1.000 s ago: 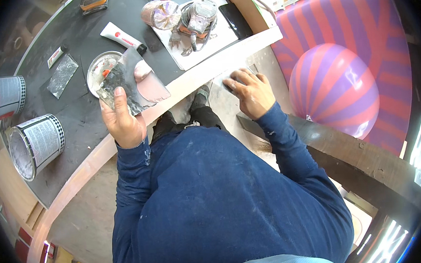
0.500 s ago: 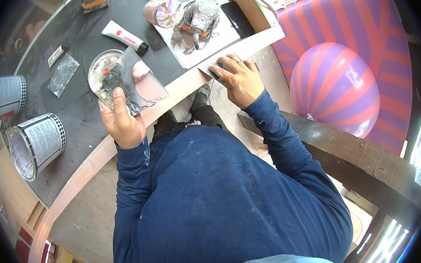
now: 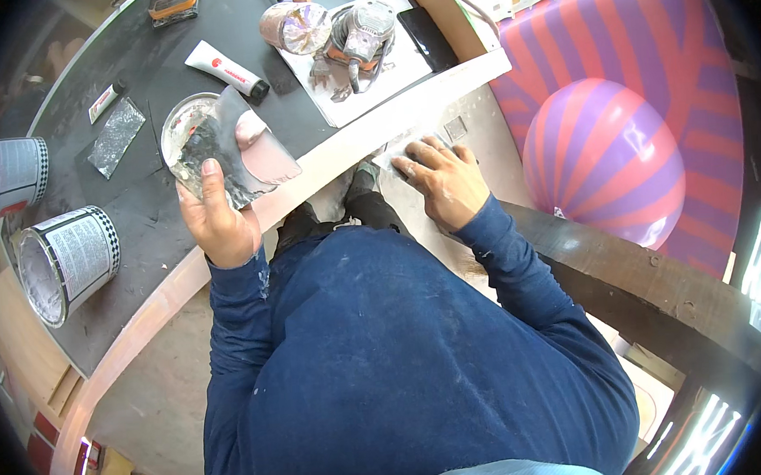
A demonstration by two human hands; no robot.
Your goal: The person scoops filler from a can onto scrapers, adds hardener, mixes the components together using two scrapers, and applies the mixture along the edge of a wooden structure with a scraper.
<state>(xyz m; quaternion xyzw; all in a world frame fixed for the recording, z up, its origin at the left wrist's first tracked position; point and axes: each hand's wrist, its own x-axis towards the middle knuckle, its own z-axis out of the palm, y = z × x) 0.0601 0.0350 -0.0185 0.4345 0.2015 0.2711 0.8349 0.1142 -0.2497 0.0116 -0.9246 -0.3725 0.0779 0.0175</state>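
My left hand (image 3: 221,225) is closed on a flat, grey see-through putty board (image 3: 231,146), its thumb on top. A smooth pink lump of putty (image 3: 262,158) lies on the board's right side, with dark smears on the left. Partly hidden under the board is a round, putty-crusted tin lid (image 3: 175,128). Just off the pale table edge (image 3: 340,148), my right hand (image 3: 449,185) grips a thin flat putty spreader (image 3: 390,153), whose blade points left. Fingers cover most of that spreader.
Two putty-smeared tins (image 3: 68,263) stand at the left. A white tube (image 3: 224,70), a small tube (image 3: 106,102) and a dusty sheet (image 3: 117,139) lie on the dark tabletop (image 3: 147,204). Farther back are a sander (image 3: 364,34) and a phone (image 3: 428,39). A striped balloon (image 3: 604,163) and a beam (image 3: 626,270) are at right.
My right hand has moved slightly right and toward me, drawing the spreader off the table edge. My left hand and the putty board have barely shifted.
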